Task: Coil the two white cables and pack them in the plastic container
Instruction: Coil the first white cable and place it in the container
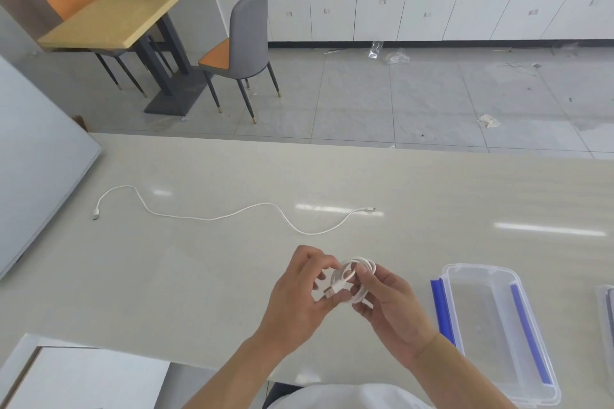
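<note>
Coiled white cable (357, 279): wound into small loops, held above the near centre of the tabletop (199, 259). Right hand (392, 307) is closed around the loops. Left hand (299, 295) pinches the plug end at the coil, fingers curled. Second white cable (232, 214): uncoiled, lying in loose waves farther out and to the left, well apart from both hands. Plastic container (491, 325): clear, blue side clips, open and standing on the tabletop near right, beside the right hand.
</note>
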